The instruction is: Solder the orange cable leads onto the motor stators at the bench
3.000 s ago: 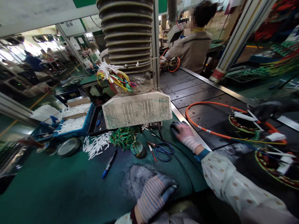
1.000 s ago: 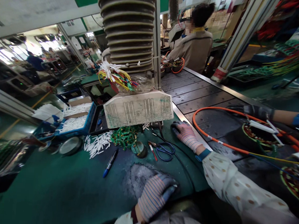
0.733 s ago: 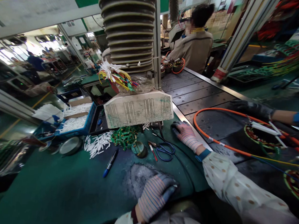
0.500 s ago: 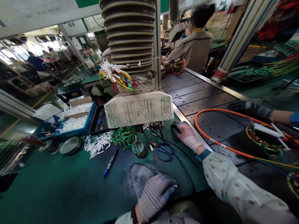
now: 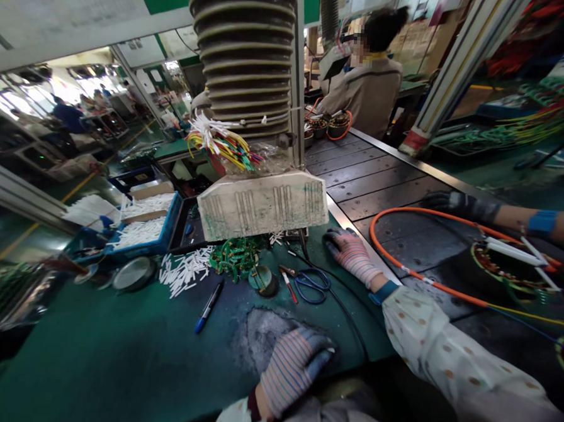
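Observation:
My left hand [image 5: 295, 366], in a striped glove, rests on the green bench mat [image 5: 127, 354] near its front edge, beside a worn grey patch. Its fingers are curled closed, and whatever they may hold is hidden. My right hand [image 5: 353, 255], gloved alike, lies flat at the bench's right border by the metal rail, fingers extended and holding nothing. Left of it are blue-handled scissors [image 5: 313, 286] and a small red-handled tool [image 5: 289, 285]. A blue-capped marker pen [image 5: 209, 308] lies farther left. Behind it are loose white sleeves [image 5: 185, 270] and a green beaded heap [image 5: 235, 257].
A ribbed duct [image 5: 245, 58] with a pale hood [image 5: 263, 205] hangs over the bench. Blue bins [image 5: 141, 244] hold white sleeves. On the slatted conveyor [image 5: 373, 184] sit a wound coil ring [image 5: 510, 264] and an orange cable [image 5: 415, 278]. Another person's gloved hand [image 5: 462, 205] reaches in at right.
The coil rings and orange cable have shifted slightly to the right on the conveyor. The other person's gloved hand has moved a little left. Both my hands stay in place.

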Demonstrator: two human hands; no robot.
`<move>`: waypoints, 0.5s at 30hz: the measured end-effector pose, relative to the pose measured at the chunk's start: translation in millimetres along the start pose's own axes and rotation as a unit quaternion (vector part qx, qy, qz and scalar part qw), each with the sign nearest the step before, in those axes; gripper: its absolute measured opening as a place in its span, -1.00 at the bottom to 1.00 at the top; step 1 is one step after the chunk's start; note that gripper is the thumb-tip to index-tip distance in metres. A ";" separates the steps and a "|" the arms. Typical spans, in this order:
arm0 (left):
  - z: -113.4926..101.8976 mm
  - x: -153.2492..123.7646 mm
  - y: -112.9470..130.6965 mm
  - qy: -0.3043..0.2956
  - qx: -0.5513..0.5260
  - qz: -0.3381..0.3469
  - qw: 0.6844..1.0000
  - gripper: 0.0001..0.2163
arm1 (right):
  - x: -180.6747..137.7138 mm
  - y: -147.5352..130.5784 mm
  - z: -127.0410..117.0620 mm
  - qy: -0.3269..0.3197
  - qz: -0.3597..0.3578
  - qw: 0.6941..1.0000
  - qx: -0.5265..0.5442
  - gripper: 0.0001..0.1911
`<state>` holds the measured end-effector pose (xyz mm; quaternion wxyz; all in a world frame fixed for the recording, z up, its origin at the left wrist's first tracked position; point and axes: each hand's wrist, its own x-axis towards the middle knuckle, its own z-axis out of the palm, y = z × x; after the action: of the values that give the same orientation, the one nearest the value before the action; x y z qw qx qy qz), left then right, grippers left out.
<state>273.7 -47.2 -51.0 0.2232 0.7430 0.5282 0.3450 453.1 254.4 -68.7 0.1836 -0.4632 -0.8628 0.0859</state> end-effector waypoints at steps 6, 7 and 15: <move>-1.4 0.9 0.1 -0.005 -0.002 0.001 1.000 -0.69 | -0.4 -1.1 -2.6 -0.001 0.002 1.000 0.001 -0.58; -1.6 1.0 0.2 -0.004 -0.002 0.000 1.000 -0.69 | -0.5 -1.1 -2.7 -0.001 0.002 1.000 0.001 -0.58; -2.2 1.5 0.9 -0.010 -0.012 -0.002 1.000 -0.68 | -0.1 -1.3 -3.1 -0.001 0.002 1.000 0.005 -0.60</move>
<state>272.9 -46.1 -48.5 0.2384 0.7426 0.5236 0.3429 453.4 253.5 -65.5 0.1843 -0.4642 -0.8615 0.0909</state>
